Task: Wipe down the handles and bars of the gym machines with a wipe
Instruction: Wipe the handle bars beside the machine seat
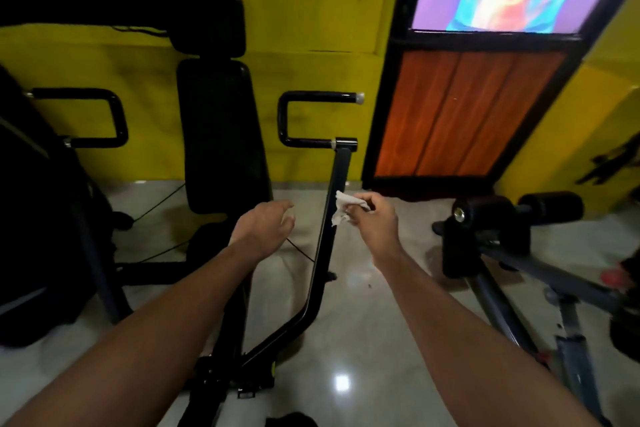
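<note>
The right hand [375, 220] pinches a crumpled white paper wipe [344, 207] at its fingertips, the wipe touching the right side of the slanted black metal machine bar [330, 215]. The left hand [265, 227] hovers just left of that bar, fingers loosely spread, holding nothing. A black U-shaped handle [304, 118] tops the bar.

No readable text, label, brand or number shows anywhere.
</note>
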Available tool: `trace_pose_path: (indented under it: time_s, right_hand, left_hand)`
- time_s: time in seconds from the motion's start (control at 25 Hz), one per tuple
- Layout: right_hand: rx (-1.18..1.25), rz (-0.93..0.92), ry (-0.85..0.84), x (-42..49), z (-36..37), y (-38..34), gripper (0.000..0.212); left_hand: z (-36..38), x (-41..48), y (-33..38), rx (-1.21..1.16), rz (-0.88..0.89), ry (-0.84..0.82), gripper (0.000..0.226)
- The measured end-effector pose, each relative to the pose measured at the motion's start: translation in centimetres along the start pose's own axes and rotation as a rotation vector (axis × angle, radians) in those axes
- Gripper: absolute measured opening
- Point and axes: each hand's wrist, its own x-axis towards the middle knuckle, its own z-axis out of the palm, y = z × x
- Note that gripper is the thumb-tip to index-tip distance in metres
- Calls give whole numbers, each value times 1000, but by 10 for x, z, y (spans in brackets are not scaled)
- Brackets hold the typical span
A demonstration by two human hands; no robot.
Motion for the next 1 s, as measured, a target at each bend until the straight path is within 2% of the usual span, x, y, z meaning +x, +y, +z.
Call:
trace_pose_path:
  time_s: [0.16,0.44,0.64,0.88,1.0]
  right_hand:
    - [46,66,-53,83,38,13,11]
    - [-63,-28,-16,221,95,34,15]
    - [-125,-16,-26,290,128,45,17]
    - [-253,-312,-41,327,168,69,20]
    - [-331,-497,-29,336,186,80,22]
  left_hand:
    - [6,70,-18,29,-67,61,44]
    - [14,232,-54,124,-71,88,45]
    - [13,316,-64,227,-19,45,65]
    - [23,379,-90,502,74,19,94]
    - [22,397,-107,558,104,31,105]
